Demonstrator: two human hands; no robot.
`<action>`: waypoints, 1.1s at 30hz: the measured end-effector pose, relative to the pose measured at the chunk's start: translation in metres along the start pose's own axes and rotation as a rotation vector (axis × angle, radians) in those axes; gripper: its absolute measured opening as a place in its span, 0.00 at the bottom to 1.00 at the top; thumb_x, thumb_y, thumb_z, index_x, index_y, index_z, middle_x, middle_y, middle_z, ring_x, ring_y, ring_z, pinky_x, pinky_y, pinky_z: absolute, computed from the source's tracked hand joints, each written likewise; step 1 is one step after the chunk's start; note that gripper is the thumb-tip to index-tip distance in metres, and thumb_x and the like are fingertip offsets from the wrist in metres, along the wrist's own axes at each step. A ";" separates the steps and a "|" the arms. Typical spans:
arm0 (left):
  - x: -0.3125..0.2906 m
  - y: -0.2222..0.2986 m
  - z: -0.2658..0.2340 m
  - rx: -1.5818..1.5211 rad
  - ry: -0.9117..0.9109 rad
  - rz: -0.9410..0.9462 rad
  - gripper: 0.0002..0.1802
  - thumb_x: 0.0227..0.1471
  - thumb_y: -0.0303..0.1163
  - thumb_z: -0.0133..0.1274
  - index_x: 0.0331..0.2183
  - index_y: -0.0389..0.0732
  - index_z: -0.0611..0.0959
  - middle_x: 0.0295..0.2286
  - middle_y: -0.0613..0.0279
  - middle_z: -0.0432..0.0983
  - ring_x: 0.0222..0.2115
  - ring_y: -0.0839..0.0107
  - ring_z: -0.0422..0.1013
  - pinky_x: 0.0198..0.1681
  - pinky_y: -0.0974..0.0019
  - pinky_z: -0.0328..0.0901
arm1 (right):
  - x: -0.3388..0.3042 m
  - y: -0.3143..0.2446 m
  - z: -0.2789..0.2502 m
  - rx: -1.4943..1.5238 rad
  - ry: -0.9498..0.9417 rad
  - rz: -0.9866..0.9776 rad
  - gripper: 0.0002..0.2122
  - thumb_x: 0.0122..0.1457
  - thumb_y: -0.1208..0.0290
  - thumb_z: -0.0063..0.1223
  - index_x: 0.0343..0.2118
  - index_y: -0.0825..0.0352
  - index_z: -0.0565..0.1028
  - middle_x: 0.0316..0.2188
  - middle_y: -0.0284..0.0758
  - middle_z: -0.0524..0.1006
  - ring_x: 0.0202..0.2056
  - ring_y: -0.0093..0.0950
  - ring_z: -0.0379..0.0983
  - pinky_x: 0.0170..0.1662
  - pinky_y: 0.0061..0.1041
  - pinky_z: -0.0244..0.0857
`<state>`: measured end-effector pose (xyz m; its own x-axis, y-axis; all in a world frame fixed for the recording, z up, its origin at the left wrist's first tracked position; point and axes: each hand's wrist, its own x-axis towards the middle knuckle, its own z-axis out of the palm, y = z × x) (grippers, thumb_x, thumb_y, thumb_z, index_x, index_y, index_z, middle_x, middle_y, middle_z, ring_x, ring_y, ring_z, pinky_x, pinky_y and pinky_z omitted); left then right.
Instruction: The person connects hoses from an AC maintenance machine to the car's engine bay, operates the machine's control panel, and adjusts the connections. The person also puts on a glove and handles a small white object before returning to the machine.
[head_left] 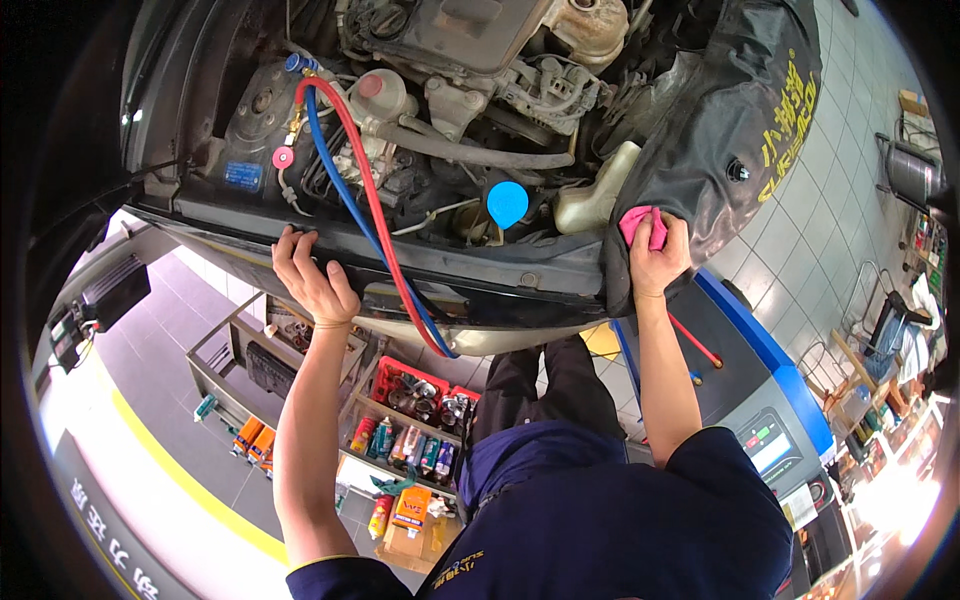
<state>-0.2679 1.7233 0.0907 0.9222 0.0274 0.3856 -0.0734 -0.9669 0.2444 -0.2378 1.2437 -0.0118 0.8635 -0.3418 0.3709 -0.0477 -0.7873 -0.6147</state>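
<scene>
tiled garage floor (830, 190), open engine bay (450, 90)

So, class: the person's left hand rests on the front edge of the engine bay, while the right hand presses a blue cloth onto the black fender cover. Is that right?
Not quite. The head view shows the cloth is pink, not blue. The rest stands: the left hand rests on the front edge of the engine bay, and the right hand presses the cloth onto the black fender cover.

Blue rectangular label (243, 175) on engine bay left; small colour screen (765, 443) on blue machine right; orange box (411, 508), spray cans (407, 447) on cart shelves.
</scene>
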 end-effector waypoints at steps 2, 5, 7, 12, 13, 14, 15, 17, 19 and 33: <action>0.000 0.000 0.000 -0.012 -0.004 0.005 0.29 0.62 0.45 0.47 0.53 0.31 0.79 0.55 0.38 0.69 0.60 0.36 0.65 0.67 0.37 0.56 | 0.000 -0.001 0.000 0.001 -0.002 0.008 0.05 0.58 0.77 0.66 0.36 0.66 0.81 0.31 0.42 0.81 0.31 0.44 0.80 0.36 0.38 0.74; 0.000 -0.001 -0.002 -0.006 -0.018 0.005 0.29 0.61 0.44 0.48 0.53 0.31 0.79 0.56 0.37 0.69 0.59 0.36 0.65 0.67 0.36 0.56 | 0.000 -0.002 -0.001 0.018 -0.009 -0.003 0.05 0.59 0.78 0.66 0.36 0.67 0.81 0.31 0.42 0.80 0.31 0.45 0.79 0.36 0.38 0.73; 0.000 -0.001 -0.003 0.004 -0.008 0.012 0.29 0.59 0.43 0.49 0.53 0.31 0.80 0.56 0.37 0.70 0.59 0.37 0.65 0.69 0.35 0.54 | 0.000 -0.002 -0.001 0.055 -0.004 0.009 0.05 0.59 0.78 0.67 0.36 0.67 0.81 0.31 0.42 0.80 0.31 0.45 0.79 0.36 0.38 0.73; 0.001 -0.001 -0.005 -0.007 -0.026 -0.021 0.29 0.56 0.43 0.51 0.53 0.32 0.80 0.54 0.39 0.70 0.61 0.37 0.65 0.70 0.32 0.53 | 0.000 -0.002 0.000 0.038 -0.003 -0.017 0.06 0.60 0.78 0.67 0.37 0.68 0.81 0.31 0.42 0.80 0.32 0.45 0.78 0.36 0.40 0.72; 0.001 0.000 -0.006 -0.011 -0.034 -0.032 0.29 0.56 0.43 0.51 0.53 0.32 0.79 0.54 0.39 0.70 0.61 0.36 0.65 0.71 0.32 0.52 | 0.000 -0.002 -0.001 0.026 -0.001 -0.029 0.06 0.60 0.78 0.67 0.38 0.68 0.81 0.32 0.42 0.80 0.32 0.45 0.78 0.36 0.40 0.72; 0.001 0.000 -0.006 -0.006 -0.035 -0.034 0.29 0.56 0.42 0.51 0.53 0.32 0.79 0.54 0.39 0.70 0.61 0.35 0.64 0.71 0.31 0.52 | 0.000 -0.002 -0.001 0.020 -0.006 -0.017 0.06 0.60 0.78 0.67 0.38 0.68 0.81 0.32 0.42 0.80 0.33 0.46 0.79 0.37 0.41 0.72; 0.001 0.000 -0.006 -0.004 -0.036 -0.036 0.29 0.56 0.42 0.51 0.53 0.32 0.79 0.54 0.39 0.69 0.62 0.35 0.64 0.71 0.31 0.51 | 0.000 -0.001 -0.001 0.037 -0.009 -0.017 0.06 0.60 0.77 0.67 0.38 0.68 0.80 0.32 0.43 0.80 0.33 0.46 0.79 0.37 0.41 0.72; 0.000 0.000 -0.007 -0.007 -0.042 -0.043 0.29 0.56 0.42 0.50 0.53 0.32 0.79 0.55 0.39 0.69 0.62 0.34 0.64 0.71 0.32 0.51 | -0.001 -0.001 -0.001 0.041 -0.007 -0.014 0.06 0.60 0.78 0.66 0.38 0.68 0.80 0.33 0.43 0.80 0.33 0.46 0.79 0.37 0.41 0.72; 0.000 0.000 -0.007 -0.012 -0.047 -0.048 0.29 0.56 0.41 0.50 0.53 0.32 0.79 0.55 0.39 0.69 0.63 0.34 0.63 0.71 0.32 0.51 | -0.001 -0.001 -0.002 0.037 -0.012 -0.004 0.05 0.61 0.77 0.66 0.39 0.69 0.81 0.33 0.43 0.81 0.34 0.45 0.80 0.39 0.38 0.73; 0.002 0.006 -0.012 -0.001 -0.046 -0.044 0.29 0.55 0.40 0.52 0.54 0.33 0.78 0.56 0.41 0.68 0.63 0.35 0.62 0.72 0.32 0.50 | -0.001 -0.002 -0.003 0.032 -0.002 -0.012 0.05 0.60 0.76 0.65 0.37 0.67 0.80 0.33 0.43 0.80 0.33 0.47 0.78 0.37 0.41 0.72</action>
<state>-0.2712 1.7205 0.1038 0.9412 0.0586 0.3329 -0.0324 -0.9647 0.2614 -0.2399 1.2442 -0.0090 0.8648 -0.3314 0.3773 -0.0213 -0.7749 -0.6318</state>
